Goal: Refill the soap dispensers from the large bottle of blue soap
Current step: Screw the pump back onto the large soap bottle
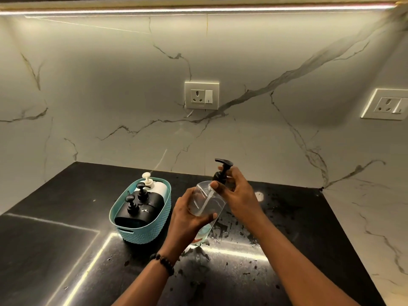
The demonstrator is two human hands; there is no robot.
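A clear soap dispenser (206, 202) is held tilted above the middle of the black worktop (298, 228), gripped round its body by the left hand (187, 215). Its black pump top (223, 170) is pinched at the collar by the thumb and fingers of the right hand (237, 191). Towards the worktop's back left, a teal basket (141, 231) is seen holding two black-pumped dispensers (141, 205) and a white one (154, 184) behind them. A beaded bracelet (163, 262) is worn on the left wrist.
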